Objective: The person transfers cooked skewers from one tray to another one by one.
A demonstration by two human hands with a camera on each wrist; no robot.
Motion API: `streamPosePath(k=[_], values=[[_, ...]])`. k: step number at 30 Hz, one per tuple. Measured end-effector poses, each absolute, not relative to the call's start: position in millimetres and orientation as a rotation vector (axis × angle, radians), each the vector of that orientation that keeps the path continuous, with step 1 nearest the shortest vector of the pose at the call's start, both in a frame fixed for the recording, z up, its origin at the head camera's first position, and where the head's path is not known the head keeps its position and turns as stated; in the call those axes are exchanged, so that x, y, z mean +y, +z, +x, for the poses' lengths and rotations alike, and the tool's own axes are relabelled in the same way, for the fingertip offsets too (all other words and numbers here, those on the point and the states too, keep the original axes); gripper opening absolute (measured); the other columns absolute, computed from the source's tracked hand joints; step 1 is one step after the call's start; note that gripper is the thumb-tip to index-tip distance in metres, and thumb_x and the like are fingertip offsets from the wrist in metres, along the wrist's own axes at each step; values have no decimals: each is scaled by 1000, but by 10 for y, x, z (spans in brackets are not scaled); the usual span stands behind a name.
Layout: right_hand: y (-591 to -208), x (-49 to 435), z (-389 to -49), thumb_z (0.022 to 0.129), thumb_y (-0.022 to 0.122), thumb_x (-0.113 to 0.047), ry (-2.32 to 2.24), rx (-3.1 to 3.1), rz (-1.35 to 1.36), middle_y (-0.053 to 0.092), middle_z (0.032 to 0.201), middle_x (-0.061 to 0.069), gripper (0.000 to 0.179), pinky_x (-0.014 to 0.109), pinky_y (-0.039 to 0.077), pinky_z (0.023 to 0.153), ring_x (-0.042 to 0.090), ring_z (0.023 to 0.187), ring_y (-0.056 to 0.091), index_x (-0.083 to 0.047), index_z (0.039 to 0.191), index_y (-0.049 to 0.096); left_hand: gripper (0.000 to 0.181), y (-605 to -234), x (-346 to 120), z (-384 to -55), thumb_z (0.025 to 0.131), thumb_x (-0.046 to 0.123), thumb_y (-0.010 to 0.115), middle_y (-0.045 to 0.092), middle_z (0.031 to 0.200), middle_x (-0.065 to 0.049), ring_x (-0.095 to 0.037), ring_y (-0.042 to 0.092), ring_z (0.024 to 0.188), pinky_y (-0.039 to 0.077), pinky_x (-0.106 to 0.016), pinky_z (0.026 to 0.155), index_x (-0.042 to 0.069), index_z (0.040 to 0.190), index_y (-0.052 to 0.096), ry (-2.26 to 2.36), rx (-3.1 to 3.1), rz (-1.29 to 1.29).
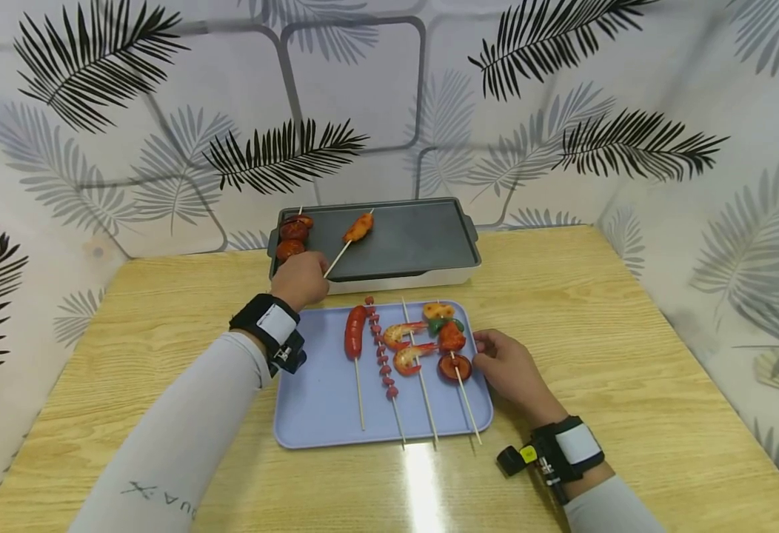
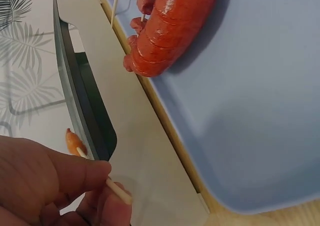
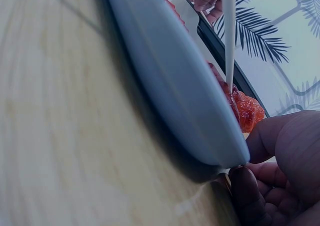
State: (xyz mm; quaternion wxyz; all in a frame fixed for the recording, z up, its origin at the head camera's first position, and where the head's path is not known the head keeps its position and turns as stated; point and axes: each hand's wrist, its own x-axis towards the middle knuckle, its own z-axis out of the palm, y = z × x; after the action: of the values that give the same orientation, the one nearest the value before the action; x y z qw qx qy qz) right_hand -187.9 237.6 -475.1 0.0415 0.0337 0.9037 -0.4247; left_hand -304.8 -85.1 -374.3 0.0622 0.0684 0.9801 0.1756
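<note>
My left hand (image 1: 299,280) pinches the stick of a skewer with one browned orange piece (image 1: 359,227) at its tip. That piece lies over the dark plate of a grill (image 1: 403,240). In the left wrist view, the stick's blunt end (image 2: 120,192) pokes out between thumb and fingers. Another skewer with round red-brown pieces (image 1: 291,250) lies at the grill's left end, its lower part hidden behind the left hand. My right hand (image 1: 512,372) grips the right rim of a light-blue tray (image 1: 316,407), thumb above and fingers beneath, as the right wrist view shows.
On the tray lie a sausage skewer (image 1: 355,333), a thin skewer of small red pieces (image 1: 384,360), a shrimp skewer (image 1: 407,359) and a mixed skewer (image 1: 452,338). Several sticks overhang its near edge. A leaf-patterned cloth (image 1: 389,89) hangs behind the wooden table (image 1: 543,274).
</note>
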Motion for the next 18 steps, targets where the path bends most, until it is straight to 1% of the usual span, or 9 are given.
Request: streamPosePath(k=[7,10,15,18], values=[[-4733,2380,-1896,91,57,-11,-1301,2765,106,64,110,14,41,36,52,78,25,94,59,2,130,57,25,-3770,-890,-3007,85,2,59,62,95,-14,-28,55,81,41,-35,62,2,109,61,637,2965,150],[-4740,2378,-1896,91,57,-11,-1306,2761,112,64,109,14,41,35,52,78,25,94,59,1,130,57,26,-3799,-905,-2985,85,2,59,61,92,-13,-27,55,79,40,-34,61,2,110,59,703,2967,132],[-4751,2368,-1889,91,58,-11,-1313,2750,112,64,109,13,41,35,52,78,25,94,58,1,130,57,30,-3816,-916,-2938,85,0,56,57,80,-10,-24,51,68,39,-32,58,1,116,57,857,2941,110],[-4750,2369,-1891,90,58,-11,-1313,2762,108,64,108,13,41,36,51,78,25,94,59,2,129,58,33,-3830,-906,-2908,86,-1,53,54,78,-9,-21,49,63,38,-30,55,2,119,55,1035,2859,69]])
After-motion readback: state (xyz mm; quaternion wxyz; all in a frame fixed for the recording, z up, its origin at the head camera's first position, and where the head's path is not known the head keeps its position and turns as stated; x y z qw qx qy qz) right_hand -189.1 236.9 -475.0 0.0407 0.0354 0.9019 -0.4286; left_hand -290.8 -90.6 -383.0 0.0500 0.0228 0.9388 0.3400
